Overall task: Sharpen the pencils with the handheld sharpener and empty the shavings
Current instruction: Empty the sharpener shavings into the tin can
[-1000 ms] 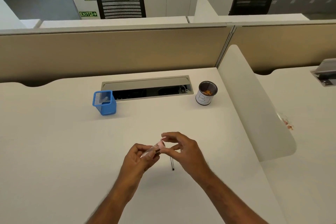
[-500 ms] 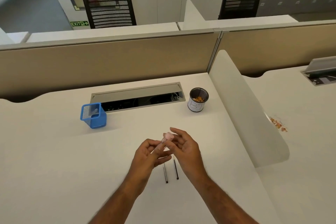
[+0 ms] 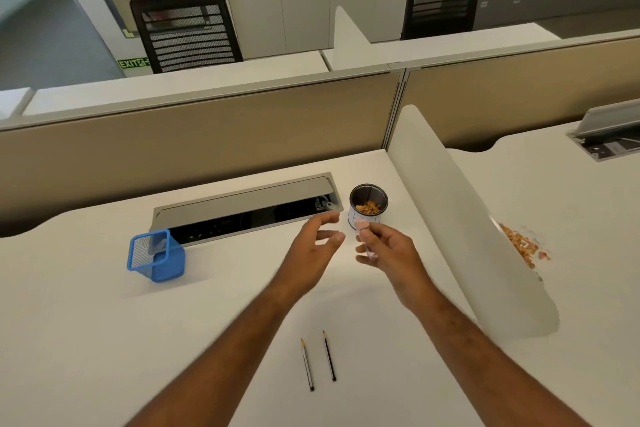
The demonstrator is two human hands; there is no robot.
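The right hand (image 3: 388, 248) pinches a pink sharpener (image 3: 363, 239) just short of the cup (image 3: 368, 204) of shavings, while the left hand (image 3: 311, 246) hovers beside it, fingers spread and holding nothing. A blue holder (image 3: 156, 255) stands on the tabletop (image 3: 104, 340) well left of the left hand. Two pencils (image 3: 318, 359) lie side by side below both hands, between the forearms.

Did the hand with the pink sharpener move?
Yes. The right hand carried the pink sharpener away from the pencils, up the desk to just in front of the shavings cup.
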